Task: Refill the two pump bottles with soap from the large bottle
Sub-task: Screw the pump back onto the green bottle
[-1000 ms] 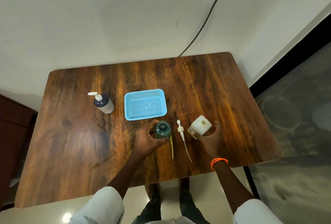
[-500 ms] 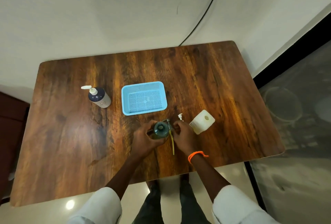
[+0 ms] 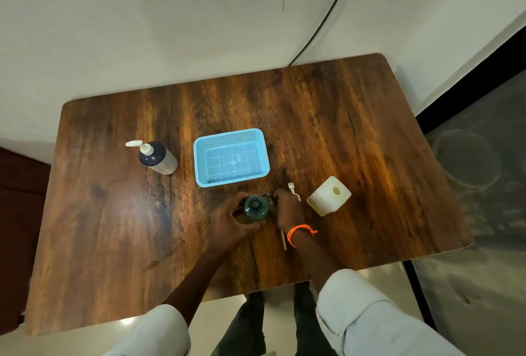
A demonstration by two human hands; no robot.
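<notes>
Head view. Three bottles stand upright on the bench (image 3: 355, 133), long axes vertical, so that each is seen from above.

The green pump bottle (image 3: 255, 207) stands near the middle of the near edge, its mouth open and facing up. The left hand (image 3: 232, 223) wraps its body, fingers curled against the glass. The right hand (image 3: 286, 209) lies just beside it on the right, its fingers (image 3: 277, 194) pinching a small dark pump head (image 3: 269, 195) next to the bottle's shoulder. The yellow dip tube (image 3: 283, 240) emerges below the wrist and points toward the near edge.

A white pump (image 3: 293, 190) lies flat just right of that hand, nozzle end toward the far edge. Its likely owner, the white square bottle (image 3: 328, 195), stands uncapped toward the right edge.

The large dark bottle (image 3: 158, 157), pump still fitted, stands toward the left edge, its nozzle pointing left. The blue basket (image 3: 200, 162) sits between it and the white bottle and holds nothing.

Judged stage: both small bottles are opened. Whether the green one has been filled cannot be told, since its level is not visible. The large bottle looks untouched, so pouring into both, and recapping, probably remain.
</notes>
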